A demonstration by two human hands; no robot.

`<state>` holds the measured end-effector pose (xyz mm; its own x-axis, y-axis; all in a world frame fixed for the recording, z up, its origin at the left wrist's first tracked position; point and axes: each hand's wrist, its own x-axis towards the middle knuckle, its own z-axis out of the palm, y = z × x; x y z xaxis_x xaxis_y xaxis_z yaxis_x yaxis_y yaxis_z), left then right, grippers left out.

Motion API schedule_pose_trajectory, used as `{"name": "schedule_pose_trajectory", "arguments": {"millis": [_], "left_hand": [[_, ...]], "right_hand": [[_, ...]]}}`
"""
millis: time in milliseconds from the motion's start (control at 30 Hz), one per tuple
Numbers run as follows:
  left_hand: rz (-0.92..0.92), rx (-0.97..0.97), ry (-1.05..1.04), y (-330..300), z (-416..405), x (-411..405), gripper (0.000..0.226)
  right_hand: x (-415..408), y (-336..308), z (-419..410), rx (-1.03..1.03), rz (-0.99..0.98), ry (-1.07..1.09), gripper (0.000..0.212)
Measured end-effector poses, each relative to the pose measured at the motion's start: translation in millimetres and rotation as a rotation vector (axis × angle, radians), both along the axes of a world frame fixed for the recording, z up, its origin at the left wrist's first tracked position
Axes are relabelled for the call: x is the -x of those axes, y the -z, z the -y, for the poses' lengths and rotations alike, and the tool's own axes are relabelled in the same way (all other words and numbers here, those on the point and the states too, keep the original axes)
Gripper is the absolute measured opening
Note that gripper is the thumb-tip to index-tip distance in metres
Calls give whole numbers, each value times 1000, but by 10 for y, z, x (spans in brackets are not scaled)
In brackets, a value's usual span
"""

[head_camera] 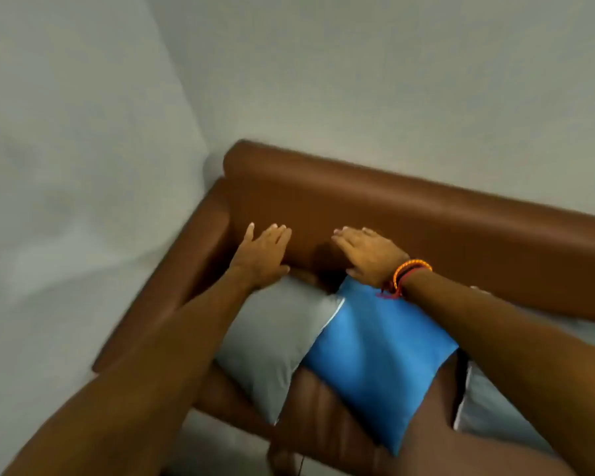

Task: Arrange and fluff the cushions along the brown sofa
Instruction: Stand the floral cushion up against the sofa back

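Sofa arm end sits at far left of the brown sofa [409,207], tucked into the wall corner. Grey cushion [272,341] lies flat on the seat just beside that arm, not propped against the backrest.

Left hand [263,255] is spread flat, fingers open and splayed, holding nothing; palm heel touches the top edge of the grey cushion, fingertips reach toward the backrest. Cannot tell if it presses or just hovers there.

Blue cushion [378,355] lies next, tilted, its left edge overlapping the grey cushion, lower corner hanging toward the seat front. Also flat, not upright.

Right hand [366,254], with an orange bracelet [411,269] at the wrist, is open and flat too, fingers fairly close together, gripping nothing; it sits over the blue cushion's upper corner, against the backrest.

Another grey cushion [488,410] lies at the right, partly hidden under the right forearm; a pale cushion-like patch further right is too hidden to call.

Progress judgement: early to middle. Cushions are gathered on the seat but overlapping, skewed and lying down. Likely left: separate grey and blue, stand each against the backrest, plump, space evenly, then handle the right-side ones. Rest of the sofa is out of frame.
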<state>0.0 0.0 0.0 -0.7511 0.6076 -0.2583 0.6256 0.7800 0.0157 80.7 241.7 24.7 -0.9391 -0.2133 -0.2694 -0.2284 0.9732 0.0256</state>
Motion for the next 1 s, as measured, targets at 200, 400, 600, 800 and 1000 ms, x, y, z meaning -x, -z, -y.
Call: {"name": "schedule_pose_trajectory", "arguments": {"millis": [200, 400, 600, 800, 1000], "left_hand": [[93, 232, 90, 1924, 1351, -970, 81], [-37, 96, -24, 3068, 1793, -1468, 106], [-107, -35, -151, 3204, 1466, -1298, 119], [-95, -544, -52, 2457, 1488, -673, 72], [-181, -821, -268, 1307, 895, 393, 43]], "right_hand": [[-635, 2009, 1033, -76, 271, -317, 86], [-822, 3113, 1550, -169, -267, -322, 56], [-456, 3067, 1575, -51, -428, -347, 30], [-28, 2135, 1251, 332, -54, -15, 42], [712, 1197, 759, 642, -153, 308, 47]]}}
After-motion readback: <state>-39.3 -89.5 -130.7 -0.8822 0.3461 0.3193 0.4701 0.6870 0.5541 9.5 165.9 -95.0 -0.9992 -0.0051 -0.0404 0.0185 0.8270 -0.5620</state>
